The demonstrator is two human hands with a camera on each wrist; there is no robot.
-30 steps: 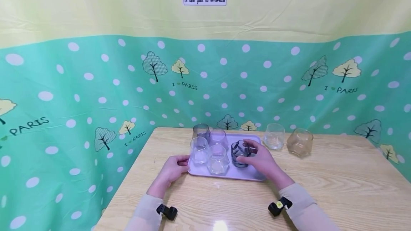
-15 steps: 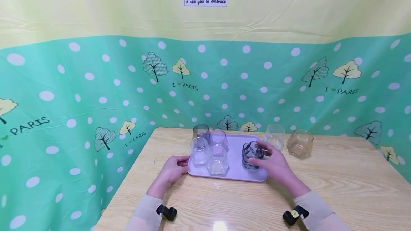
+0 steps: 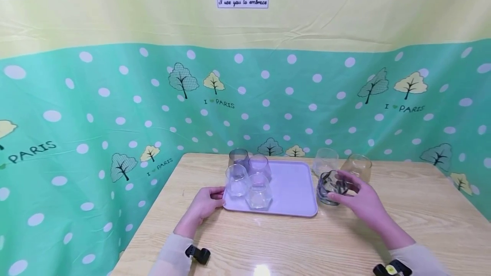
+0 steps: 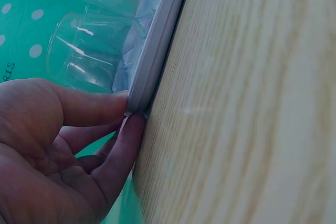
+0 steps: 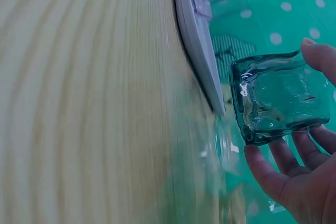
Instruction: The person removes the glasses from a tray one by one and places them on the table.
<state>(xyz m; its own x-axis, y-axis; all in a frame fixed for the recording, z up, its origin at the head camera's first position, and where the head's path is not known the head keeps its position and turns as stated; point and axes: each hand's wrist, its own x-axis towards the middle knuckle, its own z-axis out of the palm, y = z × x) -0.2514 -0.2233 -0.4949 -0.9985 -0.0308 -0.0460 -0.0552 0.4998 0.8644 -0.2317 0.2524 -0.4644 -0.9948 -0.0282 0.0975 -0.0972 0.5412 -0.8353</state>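
Observation:
A dark grey glass (image 3: 330, 187) with wavy walls is held by my right hand (image 3: 364, 197), thumb on one side and fingers on the other. In the right wrist view this glass (image 5: 281, 97) is off the table, past the tray's right edge. My left hand (image 3: 207, 202) pinches the left edge of the lilac tray (image 3: 293, 197); the left wrist view has the thumb and a finger (image 4: 128, 140) at its rim. On the tray's left half stand two clear glasses, one in front (image 3: 259, 193) and one behind (image 3: 237, 181), a pinkish glass (image 3: 259, 166) and a smoky glass (image 3: 238, 156).
Behind the held glass, a clear glass (image 3: 325, 161) and an amber glass (image 3: 358, 166) stand on the wooden table (image 3: 291, 242), right of the tray. A green and yellow patterned curtain (image 3: 245, 76) hangs along the table's back edge.
My right hand has carried the dark grey glass rightward, from over the tray to beyond its right edge. The left hand has stayed at the tray's left edge.

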